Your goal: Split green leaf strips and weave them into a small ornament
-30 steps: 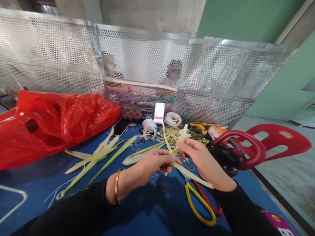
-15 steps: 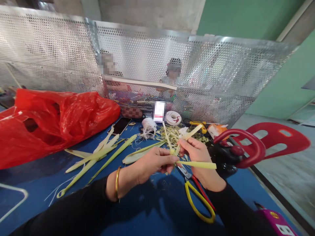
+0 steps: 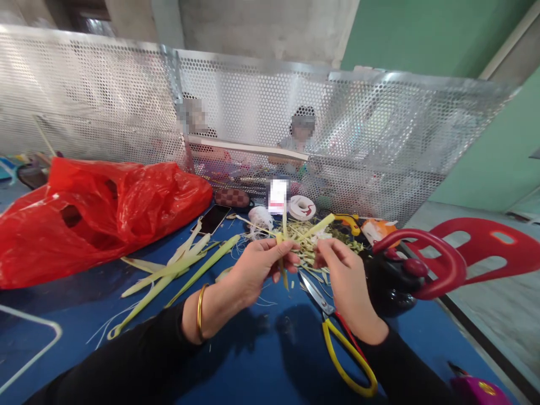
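Observation:
My left hand [image 3: 255, 273], with a gold bangle at its wrist, pinches a small folded piece of pale green leaf strips [image 3: 316, 228] between thumb and fingers. Its strip ends point up, left, right and down from the grip. My right hand [image 3: 348, 281] is a little apart on the right, fingertips pressed together; whatever is between them is too small to make out. Below the hands lie scissors [image 3: 324, 306] with one yellow and one red handle, blades towards the leaf scraps [image 3: 306, 259]. Several longer leaves [image 3: 169, 269] are spread left of my left hand.
A red plastic bag [image 3: 126, 197] fills the left of the blue table [image 3: 236, 365]. Behind are a dark phone [image 3: 215, 218], a white spool [image 3: 302, 208] and a perforated metal screen [image 3: 253, 101], with people beyond. A black object with a red handle [image 3: 458, 264] stands right.
My right hand has come away from the folded leaf piece and moved right. My left hand has turned the piece and shifted it slightly left and up. The camera view has shifted slightly.

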The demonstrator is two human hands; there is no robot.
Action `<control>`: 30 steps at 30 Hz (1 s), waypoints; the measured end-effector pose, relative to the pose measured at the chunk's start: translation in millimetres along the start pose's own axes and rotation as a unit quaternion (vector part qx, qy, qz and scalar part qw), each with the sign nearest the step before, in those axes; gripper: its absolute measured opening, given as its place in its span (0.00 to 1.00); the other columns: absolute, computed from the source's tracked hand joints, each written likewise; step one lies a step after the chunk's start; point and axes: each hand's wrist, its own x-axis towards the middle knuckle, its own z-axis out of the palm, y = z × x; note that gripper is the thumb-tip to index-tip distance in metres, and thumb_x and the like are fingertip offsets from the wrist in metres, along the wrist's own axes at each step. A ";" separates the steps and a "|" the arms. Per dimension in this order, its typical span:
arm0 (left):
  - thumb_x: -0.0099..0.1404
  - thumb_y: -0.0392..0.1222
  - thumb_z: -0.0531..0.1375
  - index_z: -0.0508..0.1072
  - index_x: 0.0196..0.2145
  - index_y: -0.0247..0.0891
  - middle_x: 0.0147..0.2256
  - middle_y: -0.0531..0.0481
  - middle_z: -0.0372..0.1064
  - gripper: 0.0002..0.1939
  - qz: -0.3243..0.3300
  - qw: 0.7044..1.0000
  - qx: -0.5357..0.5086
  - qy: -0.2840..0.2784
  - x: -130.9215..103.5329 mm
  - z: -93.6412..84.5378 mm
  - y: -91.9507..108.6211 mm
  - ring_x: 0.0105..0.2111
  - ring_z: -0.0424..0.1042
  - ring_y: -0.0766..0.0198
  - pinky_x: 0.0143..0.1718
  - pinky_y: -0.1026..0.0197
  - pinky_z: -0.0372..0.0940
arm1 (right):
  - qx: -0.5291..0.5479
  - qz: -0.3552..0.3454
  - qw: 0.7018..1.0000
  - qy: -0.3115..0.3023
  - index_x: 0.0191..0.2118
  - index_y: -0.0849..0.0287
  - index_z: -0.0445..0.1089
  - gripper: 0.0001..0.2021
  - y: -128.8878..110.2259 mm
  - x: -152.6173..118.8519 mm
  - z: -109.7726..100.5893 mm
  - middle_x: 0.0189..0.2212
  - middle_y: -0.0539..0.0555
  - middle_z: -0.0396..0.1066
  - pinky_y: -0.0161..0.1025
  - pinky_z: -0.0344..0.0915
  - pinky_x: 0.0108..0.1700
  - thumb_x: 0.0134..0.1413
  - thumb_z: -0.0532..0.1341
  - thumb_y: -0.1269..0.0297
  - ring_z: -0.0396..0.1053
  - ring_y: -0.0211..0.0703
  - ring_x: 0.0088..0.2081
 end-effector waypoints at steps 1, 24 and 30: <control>0.57 0.50 0.65 0.76 0.34 0.32 0.27 0.48 0.73 0.16 0.007 1.000 -0.016 0.008 0.5 -1.0 2.1 0.23 0.68 0.71 0.17 0.69 0.50 | -0.036 -0.027 0.999 -0.026 0.22 0.57 0.66 0.14 -2.2 -4.0 1.6 0.19 0.47 0.64 0.37 0.61 0.32 0.56 0.59 0.58 0.63 0.40 0.25; 0.55 0.41 0.67 0.77 0.35 0.32 0.37 0.41 0.77 0.11 0.016 1.000 0.022 -0.004 -4.8 -12.6 32.1 0.34 0.76 0.62 0.21 0.70 0.60 | -0.165 -0.108 0.928 -0.317 0.25 0.57 0.68 0.17 -18.2 -42.3 12.1 0.24 0.49 0.67 0.35 0.57 0.34 0.64 0.52 0.62 0.65 0.39 0.30; 0.55 0.43 0.67 0.77 0.33 0.33 0.36 0.42 0.77 0.11 0.021 0.999 0.036 -0.013 -3.6 -12.2 28.5 0.31 0.75 0.65 0.19 0.70 0.56 | -0.175 -0.137 0.897 -0.383 0.26 0.56 0.71 0.14 -26.4 -43.9 8.5 0.26 0.49 0.69 0.34 0.59 0.34 0.62 0.55 0.66 0.66 0.39 0.30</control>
